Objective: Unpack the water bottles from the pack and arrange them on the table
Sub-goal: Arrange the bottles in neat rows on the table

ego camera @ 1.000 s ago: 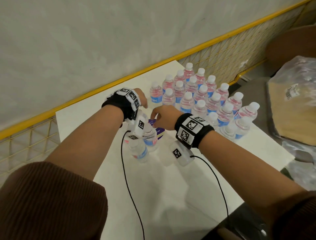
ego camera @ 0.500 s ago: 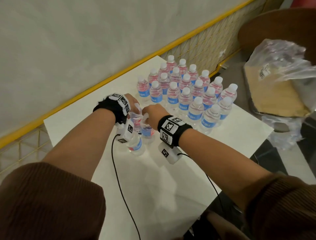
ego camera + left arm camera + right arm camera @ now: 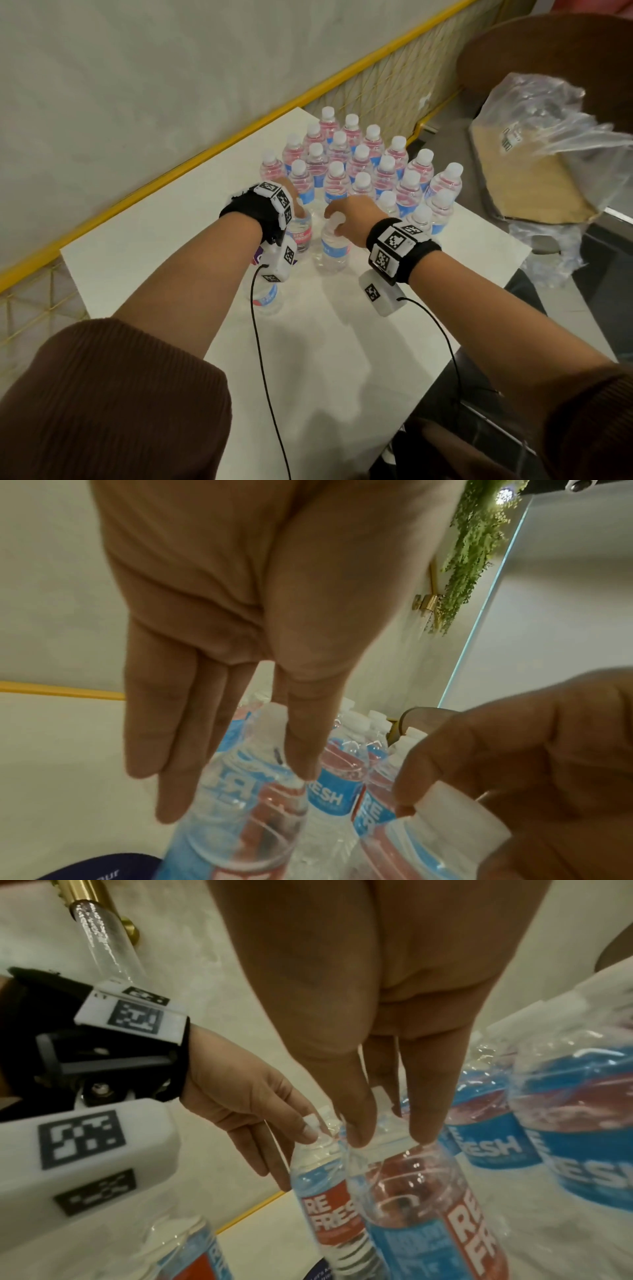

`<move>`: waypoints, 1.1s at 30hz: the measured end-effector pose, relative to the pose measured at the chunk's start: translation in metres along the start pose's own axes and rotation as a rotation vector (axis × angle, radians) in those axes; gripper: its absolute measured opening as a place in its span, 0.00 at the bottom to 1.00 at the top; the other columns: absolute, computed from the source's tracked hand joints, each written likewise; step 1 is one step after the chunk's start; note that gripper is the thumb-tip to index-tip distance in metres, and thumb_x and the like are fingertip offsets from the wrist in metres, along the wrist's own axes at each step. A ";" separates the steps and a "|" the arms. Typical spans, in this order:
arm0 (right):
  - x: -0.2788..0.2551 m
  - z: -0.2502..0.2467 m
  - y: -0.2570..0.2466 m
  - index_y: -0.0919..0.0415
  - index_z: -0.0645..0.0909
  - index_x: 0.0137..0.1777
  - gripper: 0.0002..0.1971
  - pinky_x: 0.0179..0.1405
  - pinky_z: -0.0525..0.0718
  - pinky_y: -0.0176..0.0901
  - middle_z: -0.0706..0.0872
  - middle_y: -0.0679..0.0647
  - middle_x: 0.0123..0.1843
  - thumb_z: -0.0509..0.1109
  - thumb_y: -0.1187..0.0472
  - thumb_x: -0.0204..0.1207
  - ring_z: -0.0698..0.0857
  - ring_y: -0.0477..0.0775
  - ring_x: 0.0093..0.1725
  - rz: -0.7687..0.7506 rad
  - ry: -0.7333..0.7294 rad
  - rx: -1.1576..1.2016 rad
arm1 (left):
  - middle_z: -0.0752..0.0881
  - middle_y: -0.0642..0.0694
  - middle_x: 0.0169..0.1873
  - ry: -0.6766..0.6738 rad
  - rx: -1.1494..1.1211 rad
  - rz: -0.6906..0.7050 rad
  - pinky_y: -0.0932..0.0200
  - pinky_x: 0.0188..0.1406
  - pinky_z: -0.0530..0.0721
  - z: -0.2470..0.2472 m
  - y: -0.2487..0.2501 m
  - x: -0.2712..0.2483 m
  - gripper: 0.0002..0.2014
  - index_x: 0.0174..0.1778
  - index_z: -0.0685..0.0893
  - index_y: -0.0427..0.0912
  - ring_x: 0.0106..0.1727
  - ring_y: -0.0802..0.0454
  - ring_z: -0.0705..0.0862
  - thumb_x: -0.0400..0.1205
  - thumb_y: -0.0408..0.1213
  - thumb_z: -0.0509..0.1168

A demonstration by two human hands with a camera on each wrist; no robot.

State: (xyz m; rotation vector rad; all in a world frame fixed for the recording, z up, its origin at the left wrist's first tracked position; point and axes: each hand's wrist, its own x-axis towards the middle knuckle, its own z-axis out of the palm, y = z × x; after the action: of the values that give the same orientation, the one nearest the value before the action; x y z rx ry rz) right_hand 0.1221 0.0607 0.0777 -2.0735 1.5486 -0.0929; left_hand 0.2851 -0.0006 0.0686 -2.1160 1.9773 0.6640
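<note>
Several small water bottles (image 3: 359, 161) with white caps and blue and red labels stand grouped at the far end of the white table (image 3: 325, 359). Two more stand just in front of them. My left hand (image 3: 296, 209) pinches the cap of the left bottle (image 3: 301, 233), with the thumb and fingers (image 3: 171, 750) on either side of its neck (image 3: 240, 785). My right hand (image 3: 342, 216) pinches the cap of the right bottle (image 3: 334, 246), thumb and fingertips on the cap (image 3: 388, 1137). Both bottles are upright and side by side (image 3: 325, 1204).
A third loose bottle (image 3: 269, 298) stands nearer me, under my left wrist. A dark blue round item (image 3: 103, 869) lies on the table beside it. Torn clear plastic wrap with a cardboard tray (image 3: 534, 164) lies off to the right. A yellow rail (image 3: 205, 154) runs along the wall.
A second ago my hands hovered over the near bottles. Each now pinches a cap, and the two bottles stand closer to the group. My head view has shifted.
</note>
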 end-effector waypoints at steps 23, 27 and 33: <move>-0.004 0.098 0.055 0.55 0.65 0.77 0.30 0.65 0.78 0.47 0.79 0.55 0.70 0.72 0.58 0.76 0.79 0.56 0.67 0.175 0.232 0.596 | 0.77 0.43 0.69 0.421 -1.161 -0.055 0.44 0.71 0.77 0.147 0.015 -0.023 0.33 0.76 0.67 0.45 0.70 0.46 0.77 0.73 0.22 0.62; -0.005 0.102 0.063 0.54 0.60 0.79 0.31 0.65 0.74 0.43 0.77 0.54 0.72 0.69 0.60 0.79 0.78 0.55 0.70 0.118 0.219 0.539 | 0.77 0.43 0.70 0.397 -1.231 -0.088 0.45 0.71 0.77 0.162 0.018 -0.014 0.33 0.76 0.61 0.45 0.69 0.46 0.78 0.77 0.24 0.67; -0.006 0.101 0.061 0.53 0.61 0.79 0.36 0.63 0.73 0.37 0.76 0.44 0.68 0.74 0.61 0.74 0.76 0.46 0.64 0.107 0.225 0.675 | 0.74 0.45 0.71 0.471 -1.146 -0.116 0.49 0.76 0.71 0.177 0.020 0.003 0.31 0.77 0.64 0.44 0.72 0.47 0.74 0.78 0.31 0.68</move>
State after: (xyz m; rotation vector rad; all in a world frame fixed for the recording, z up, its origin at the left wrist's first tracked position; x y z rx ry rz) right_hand 0.1043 0.0924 -0.0342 -1.4782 1.4789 -0.7251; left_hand 0.2297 0.0683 -0.0859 -3.2139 1.8146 1.7059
